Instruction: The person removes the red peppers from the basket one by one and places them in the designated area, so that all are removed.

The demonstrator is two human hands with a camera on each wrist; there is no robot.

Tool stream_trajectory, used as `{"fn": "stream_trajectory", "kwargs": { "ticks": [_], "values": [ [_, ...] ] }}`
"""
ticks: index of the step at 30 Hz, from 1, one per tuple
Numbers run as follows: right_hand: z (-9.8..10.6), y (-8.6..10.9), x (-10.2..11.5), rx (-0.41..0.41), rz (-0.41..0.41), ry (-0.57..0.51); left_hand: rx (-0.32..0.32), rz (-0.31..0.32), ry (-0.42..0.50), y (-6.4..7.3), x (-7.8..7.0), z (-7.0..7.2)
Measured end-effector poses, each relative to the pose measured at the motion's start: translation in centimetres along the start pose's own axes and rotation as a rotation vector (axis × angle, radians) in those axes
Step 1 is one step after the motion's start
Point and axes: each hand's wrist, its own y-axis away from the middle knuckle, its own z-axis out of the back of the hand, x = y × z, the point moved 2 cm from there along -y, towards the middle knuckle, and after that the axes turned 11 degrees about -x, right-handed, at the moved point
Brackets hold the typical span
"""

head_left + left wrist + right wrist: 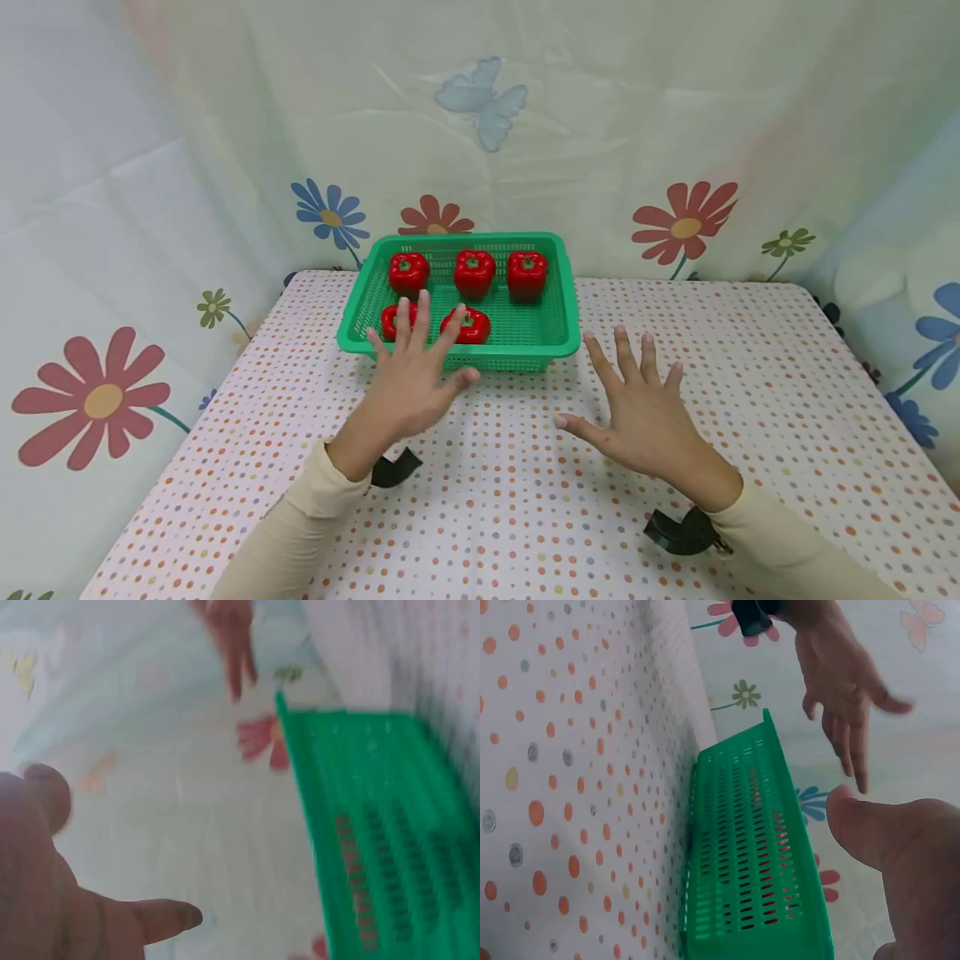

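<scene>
A green plastic basket [555,325] stands toward the back of the table with several red bell peppers [475,273] in it. Three lie along its far side and two nearer the front left. My left hand [412,383], fingers spread, hovers before the basket's front left and partly hides the two front peppers. Out to the right of the basket's front corner, my right hand [645,417] is held with fingers spread and nothing in it. In the right wrist view, the slotted wall of the basket [742,840] shows red through its holes.
A white tablecloth with coloured dots [487,500] covers the table. Behind it hangs a curtain [585,150] printed with flowers and a butterfly, close to the basket's far side. Dark wrist bands [682,532] sit at both wrists.
</scene>
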Motion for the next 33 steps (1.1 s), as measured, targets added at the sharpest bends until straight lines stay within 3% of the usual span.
{"fn": "stream_trajectory", "kwargs": {
  "ticks": [3,5,8,12,14,17,21,25,28,33],
  "values": [
    [0.2,-0.2,0.4,0.022,0.014,-0.028,-0.068,0.133,0.164,-2.4,4.2,1.2],
    [0.5,-0.5,0.9,0.038,0.021,-0.056,-0.119,0.220,0.285,-3.8,7.8,1.1],
    [0.8,-1.1,1.9,0.043,0.034,-0.099,-0.181,0.327,0.494,-5.2,12.6,-0.4],
    [1.1,-2.9,3.8,-0.007,0.071,-0.183,-0.168,0.419,0.841,-5.9,16.3,-2.8],
    [0.9,-4.2,4.8,-0.052,0.086,-0.246,-0.148,0.444,1.026,-6.0,17.1,-3.8],
    [0.0,-6.2,6.0,-0.147,0.101,-0.327,-0.131,0.452,1.220,-6.0,17.9,-4.8],
    [-1.6,-8.8,6.6,-0.180,0.071,-0.436,-0.083,0.444,1.335,-6.1,18.0,-5.4],
    [-3.3,-11.2,6.6,-0.043,-0.043,-0.532,-0.059,0.441,1.414,-6.0,18.0,-5.7],
    [-4.2,-12.8,6.7,0.063,-0.120,-0.544,-0.054,0.423,1.446,-6.2,18.1,-5.9],
    [-5.4,-14.9,7.2,0.197,-0.184,-0.556,-0.068,0.413,1.482,-6.2,18.3,-5.9]
  ]
}}
